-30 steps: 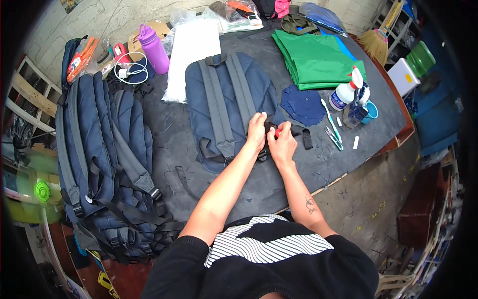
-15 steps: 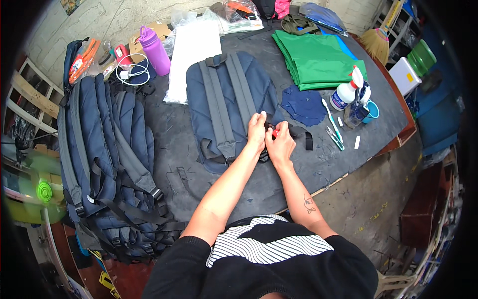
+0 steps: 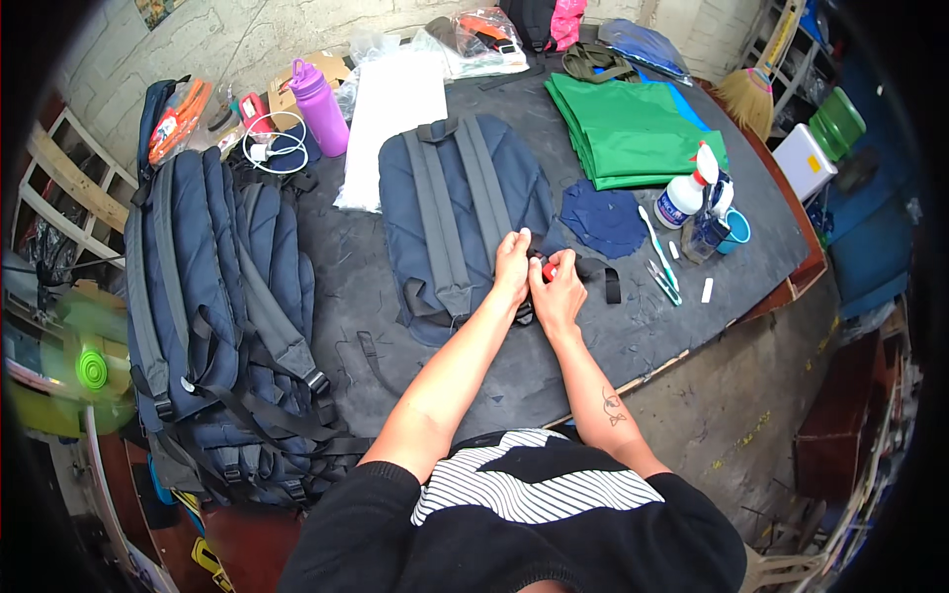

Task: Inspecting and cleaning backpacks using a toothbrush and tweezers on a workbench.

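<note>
A navy backpack [image 3: 460, 188] lies on the dark tabletop in front of me, its two grey shoulder straps facing up. Over its lower right corner, my left hand [image 3: 511, 267] is closed on a black webbing strap [image 3: 537, 252]. Close beside it, my right hand [image 3: 560, 293] is closed around a small red object [image 3: 550, 271], mostly hidden by the fingers, so its kind does not show. A loose black strap end [image 3: 613, 287] sticks out to the right of the hands. Black pieces hang beneath my fingers, too covered to make out.
Several navy backpacks [image 3: 198, 296] are stacked at left. Beyond stand a purple bottle [image 3: 319, 111] and white sheets [image 3: 390, 128]. At right lie folded green fabric [image 3: 633, 128], a spray bottle [image 3: 682, 193], a toothbrush [image 3: 660, 242], thread snips [image 3: 664, 284] and a blue cup [image 3: 734, 229].
The view has shifted slightly, so the tabletop things sit a little lower and farther right. Both hands keep nearly the same pose and grip at the backpack's corner.
</note>
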Demonstrator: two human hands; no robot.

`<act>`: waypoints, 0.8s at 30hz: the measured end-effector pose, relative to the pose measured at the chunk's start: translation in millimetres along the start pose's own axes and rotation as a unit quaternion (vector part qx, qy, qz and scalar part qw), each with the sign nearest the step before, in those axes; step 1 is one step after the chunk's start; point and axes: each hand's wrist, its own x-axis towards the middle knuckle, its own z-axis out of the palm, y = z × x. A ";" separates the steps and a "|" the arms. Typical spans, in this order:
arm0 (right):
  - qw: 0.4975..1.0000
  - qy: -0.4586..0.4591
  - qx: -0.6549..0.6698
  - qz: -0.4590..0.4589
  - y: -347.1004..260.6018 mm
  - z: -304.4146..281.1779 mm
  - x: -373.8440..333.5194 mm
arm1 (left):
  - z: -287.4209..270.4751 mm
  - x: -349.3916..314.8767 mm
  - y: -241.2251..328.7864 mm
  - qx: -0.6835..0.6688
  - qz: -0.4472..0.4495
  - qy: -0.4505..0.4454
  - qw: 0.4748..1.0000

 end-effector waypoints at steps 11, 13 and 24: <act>0.999 0.009 -0.023 -0.021 3.1 3.1 1.7 | 4.9 -3.4 3.8 -0.014 -0.004 -0.006 1.000; 1.000 0.006 -0.020 -0.022 2.5 2.3 1.7 | 2.6 -2.0 2.5 -0.014 0.001 -0.007 1.000; 1.000 -0.008 -0.018 -0.022 2.4 -0.5 1.2 | -4.9 5.6 -8.7 0.006 0.021 -0.010 1.000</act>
